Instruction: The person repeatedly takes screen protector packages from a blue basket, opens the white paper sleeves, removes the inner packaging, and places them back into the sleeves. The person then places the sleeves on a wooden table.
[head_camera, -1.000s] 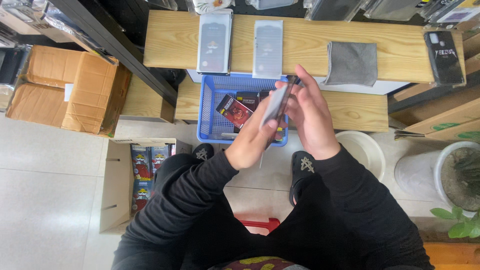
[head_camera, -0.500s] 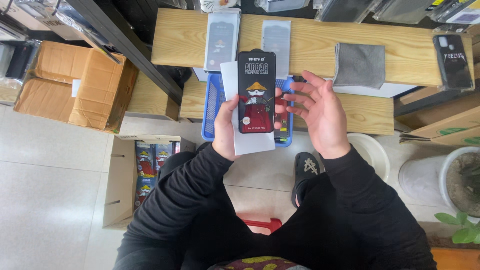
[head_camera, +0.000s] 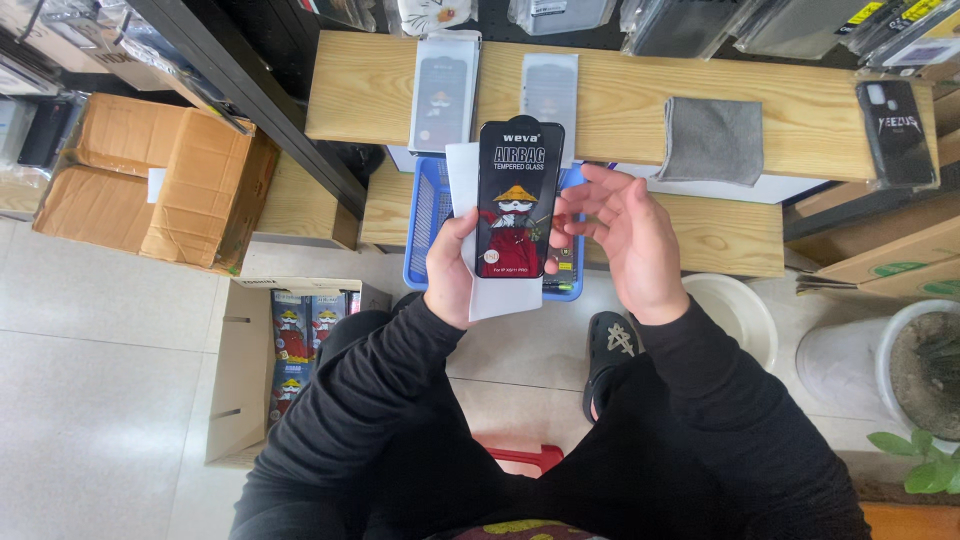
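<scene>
My left hand (head_camera: 450, 275) holds up a flat black packet (head_camera: 518, 200) with a cartoon figure in red on its front, and a white sleeve (head_camera: 497, 292) sits behind it. My right hand (head_camera: 630, 240) is open just right of the packet, fingers spread, fingertips near its right edge. Both hands hover over a blue plastic basket (head_camera: 428, 215) that rests on a low wooden bench (head_camera: 720, 235).
A higher wooden shelf (head_camera: 620, 100) carries two clear flat packets (head_camera: 444, 90), a grey cloth (head_camera: 712, 140) and a dark phone case (head_camera: 893, 118). Cardboard boxes (head_camera: 150, 180) stand left; an open carton (head_camera: 300, 330) of similar packets sits on the floor. White bucket (head_camera: 735, 310) and potted plant (head_camera: 925, 375) are at right.
The packet was edge-on between both hands a second ago. It has turned face-up in my left hand, and my right hand has let go and opened beside it.
</scene>
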